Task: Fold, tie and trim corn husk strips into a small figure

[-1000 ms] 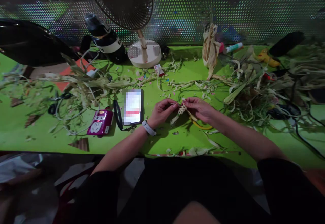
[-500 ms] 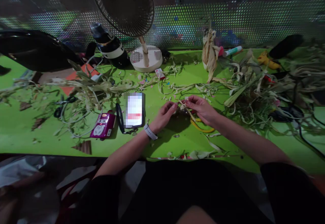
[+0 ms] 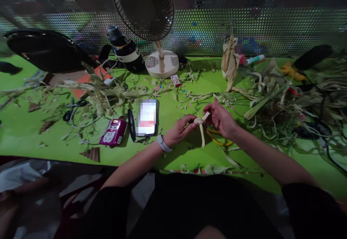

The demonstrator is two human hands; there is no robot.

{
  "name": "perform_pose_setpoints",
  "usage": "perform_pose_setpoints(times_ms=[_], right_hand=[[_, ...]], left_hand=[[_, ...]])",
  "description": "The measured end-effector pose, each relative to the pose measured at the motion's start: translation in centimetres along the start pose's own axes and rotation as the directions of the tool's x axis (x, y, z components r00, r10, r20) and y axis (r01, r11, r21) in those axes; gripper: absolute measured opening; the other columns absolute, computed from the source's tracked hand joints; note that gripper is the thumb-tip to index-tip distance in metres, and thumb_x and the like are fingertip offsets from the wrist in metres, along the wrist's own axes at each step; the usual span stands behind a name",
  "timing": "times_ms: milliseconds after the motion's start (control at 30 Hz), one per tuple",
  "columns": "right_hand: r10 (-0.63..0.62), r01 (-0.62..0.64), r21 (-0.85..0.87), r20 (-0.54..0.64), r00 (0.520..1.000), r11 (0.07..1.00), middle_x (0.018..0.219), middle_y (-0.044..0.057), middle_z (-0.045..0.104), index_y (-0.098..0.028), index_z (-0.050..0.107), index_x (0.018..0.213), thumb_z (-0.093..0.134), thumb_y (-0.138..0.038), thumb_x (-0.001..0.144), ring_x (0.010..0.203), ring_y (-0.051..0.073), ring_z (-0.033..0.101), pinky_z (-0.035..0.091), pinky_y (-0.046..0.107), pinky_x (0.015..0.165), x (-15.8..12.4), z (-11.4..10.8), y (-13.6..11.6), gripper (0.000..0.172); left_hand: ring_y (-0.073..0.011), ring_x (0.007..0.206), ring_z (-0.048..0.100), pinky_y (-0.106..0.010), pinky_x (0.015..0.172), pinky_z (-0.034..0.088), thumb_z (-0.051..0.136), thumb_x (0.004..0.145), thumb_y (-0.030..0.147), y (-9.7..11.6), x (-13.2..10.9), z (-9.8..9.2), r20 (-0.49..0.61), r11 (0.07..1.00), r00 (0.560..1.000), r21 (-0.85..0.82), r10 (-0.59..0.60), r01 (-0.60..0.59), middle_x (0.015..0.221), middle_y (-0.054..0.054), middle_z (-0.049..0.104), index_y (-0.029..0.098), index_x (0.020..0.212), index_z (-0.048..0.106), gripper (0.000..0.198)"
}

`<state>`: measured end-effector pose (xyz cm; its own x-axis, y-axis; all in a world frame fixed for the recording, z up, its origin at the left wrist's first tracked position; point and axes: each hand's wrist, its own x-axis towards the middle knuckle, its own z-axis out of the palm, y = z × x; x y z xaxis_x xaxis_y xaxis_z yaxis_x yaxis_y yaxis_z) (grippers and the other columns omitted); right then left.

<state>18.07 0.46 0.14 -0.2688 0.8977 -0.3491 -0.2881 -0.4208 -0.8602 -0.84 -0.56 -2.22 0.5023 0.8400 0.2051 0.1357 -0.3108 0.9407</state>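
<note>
My left hand [image 3: 181,130] pinches a small knotted piece of pale dried corn husk [image 3: 200,121] between thumb and fingers. One flat strip of it hangs down toward the table, and a short end sticks up to the right. Close beside that end is my right hand [image 3: 221,120], fingers loosely bent and thumb apart; no grip on the husk shows. A yellow ring-shaped item [image 3: 221,143] lies on the green table [image 3: 173,159] under the right hand. Behind the hands stands a bundled corn-husk figure [image 3: 229,63].
Left of my hands lie a phone [image 3: 147,118] and a purple box-shaped device [image 3: 114,132]. A fan [image 3: 162,64] and a dark bottle [image 3: 127,52] stand at the back. Husk scraps [image 3: 276,105] pile up on the right beside a yellow-handled tool [image 3: 292,71] and black cables.
My right hand has released its pinch on the husk and drawn slightly right, thumb lifting. The husk stays in my left hand, a strip now hanging down. The view has shifted slightly.
</note>
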Motion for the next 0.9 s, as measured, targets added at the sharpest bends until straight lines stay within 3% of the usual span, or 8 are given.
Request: perform_pose_setpoints(times_ms=[67, 133, 300, 433, 633, 800, 900], right_hand=[[0.132, -0.128, -0.071, 0.057, 0.99, 0.989, 0.051, -0.003, 0.054, -0.02, 0.059, 0.068, 0.053, -0.075, 0.074, 0.045, 0.01, 0.046, 0.037, 0.023, 0.044, 0.0, -0.1, 0.0, 0.056], [0.188, -0.172, -0.122, 0.127, 0.974, 0.978, 0.045, -0.004, 0.049, -0.019, 0.057, 0.064, 0.058, -0.073, 0.073, 0.039, 0.008, 0.04, 0.03, 0.022, 0.039, -0.1, 0.2, 0.3, 0.054], [0.017, 0.011, -0.128, 0.22, 0.975, 0.992, 0.047, -0.003, 0.058, -0.02, 0.056, 0.066, 0.067, -0.055, 0.077, 0.041, 0.012, 0.052, 0.038, 0.024, 0.044, -0.6, 1.0, 0.9, 0.038], [-0.092, 0.156, -0.262, 0.239, 0.967, 0.952, 0.059, -0.002, 0.062, -0.019, 0.058, 0.067, 0.063, -0.055, 0.081, 0.053, 0.013, 0.057, 0.044, 0.026, 0.055, -0.7, 0.8, 0.7, 0.039], [-0.213, 0.295, -0.457, 0.222, 0.951, 0.839, 0.053, -0.006, 0.042, -0.018, 0.05, 0.054, 0.065, -0.061, 0.074, 0.052, 0.007, 0.035, 0.029, 0.023, 0.052, -0.3, 0.2, 0.3, 0.05], [-0.209, 0.259, -0.421, 0.161, 0.965, 0.869, 0.05, -0.006, 0.04, -0.018, 0.05, 0.055, 0.063, -0.057, 0.078, 0.047, 0.007, 0.03, 0.024, 0.024, 0.048, -0.6, 0.0, 0.2, 0.047], [-0.252, 0.293, -0.475, 0.149, 0.956, 0.83, 0.049, -0.005, 0.04, -0.019, 0.049, 0.053, 0.063, -0.055, 0.08, 0.047, 0.007, 0.03, 0.024, 0.025, 0.048, -1.0, 0.1, -0.5, 0.047]], left_hand=[[-0.0133, 0.068, 0.056, -0.028, 0.069, 0.046, 0.045, 0.092, 0.052, 0.2, -0.2, 0.3, 0.054, 0.988, 0.998, -0.146, -0.039, 0.046, 0.076, -0.002, 0.059, 0.018, 0.101, 0.055, 0.036], [-0.0113, 0.059, 0.053, -0.026, 0.062, 0.045, 0.045, 0.092, 0.054, 0.5, -0.2, 0.6, 0.119, 0.943, 0.989, -0.311, -0.087, 0.12, 0.068, 0.001, 0.056, 0.019, 0.103, 0.053, 0.037], [-0.0129, 0.063, 0.061, -0.025, 0.058, 0.045, 0.052, 0.088, 0.054, 0.8, -0.2, 0.9, 0.222, 0.767, 0.955, -0.572, -0.195, 0.29, 0.075, -0.003, 0.065, 0.02, 0.097, 0.049, 0.035], [-0.0118, 0.056, 0.058, -0.024, 0.053, 0.042, 0.063, 0.079, 0.054, 0.2, -0.2, 0.4, 0.337, 0.668, 0.914, -0.63, -0.226, 0.397, 0.074, -0.003, 0.067, 0.02, 0.095, 0.05, 0.04], [-0.0071, 0.055, 0.045, -0.021, 0.051, 0.036, 0.071, 0.069, 0.06, -0.1, -0.3, 0.1, 0.233, 0.75, 0.913, -0.521, -0.334, 0.407, 0.068, 0.001, 0.056, 0.018, 0.096, 0.063, 0.05], [-0.0109, 0.067, 0.05, -0.023, 0.06, 0.041, 0.066, 0.072, 0.064, -0.2, -0.4, 0.3, 0.172, 0.826, 0.943, -0.454, -0.286, 0.334, 0.077, -0.003, 0.06, 0.018, 0.094, 0.067, 0.051], [-0.0113, 0.068, 0.051, -0.024, 0.062, 0.041, 0.064, 0.077, 0.061, -0.3, -0.5, 0.5, 0.178, 0.841, 0.947, -0.437, -0.269, 0.321, 0.081, -0.004, 0.061, 0.017, 0.096, 0.067, 0.047]])
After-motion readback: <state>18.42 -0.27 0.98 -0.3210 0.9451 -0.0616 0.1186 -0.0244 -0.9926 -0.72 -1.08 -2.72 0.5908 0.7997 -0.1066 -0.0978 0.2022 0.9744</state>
